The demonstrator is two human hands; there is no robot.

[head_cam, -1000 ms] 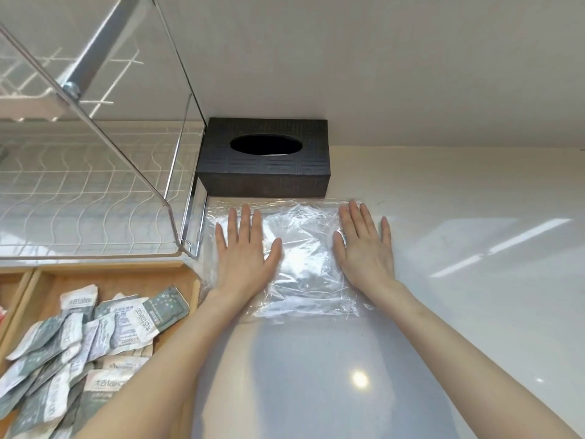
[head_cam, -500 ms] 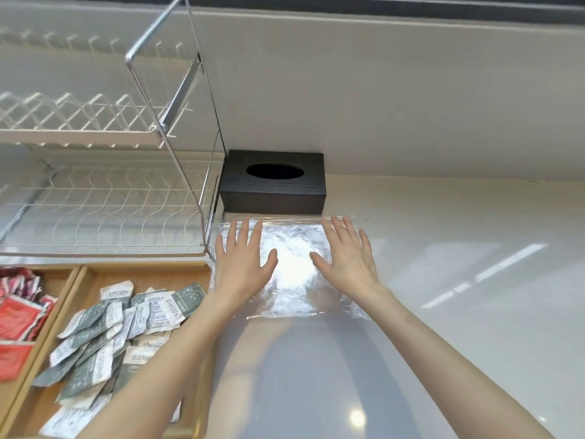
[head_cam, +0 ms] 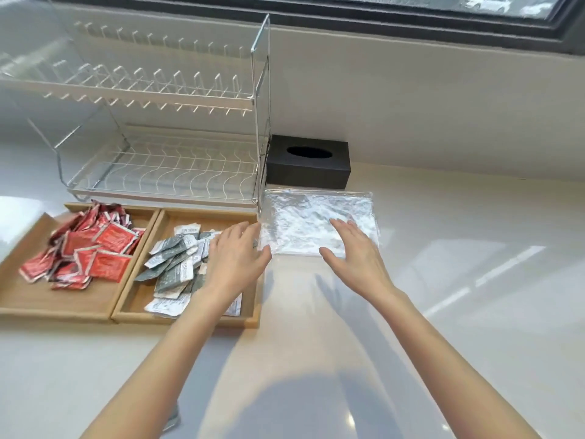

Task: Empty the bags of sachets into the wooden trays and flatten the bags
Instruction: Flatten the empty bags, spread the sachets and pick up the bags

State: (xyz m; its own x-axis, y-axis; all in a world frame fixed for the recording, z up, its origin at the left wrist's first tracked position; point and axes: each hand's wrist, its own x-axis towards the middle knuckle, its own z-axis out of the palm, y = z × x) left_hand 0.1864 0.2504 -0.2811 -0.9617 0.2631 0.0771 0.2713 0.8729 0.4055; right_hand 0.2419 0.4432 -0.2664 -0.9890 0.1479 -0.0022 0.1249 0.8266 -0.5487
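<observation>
Your left hand point(head_cam: 235, 253) and right hand point(head_cam: 356, 248), fingers straight and spread, holding nothing, have drawn back from the clear flattened plastic bag point(head_cam: 316, 221) on the white tabletop point(head_cam: 443, 280); the left now hovers over the grey-sachet wooden tray point(head_cam: 186, 318).

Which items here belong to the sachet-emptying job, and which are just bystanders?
Job: clear plastic bag, red sachets, grey-green sachets, left wooden tray, right wooden tray.
Bystanders: dish rack, black tissue box.
</observation>
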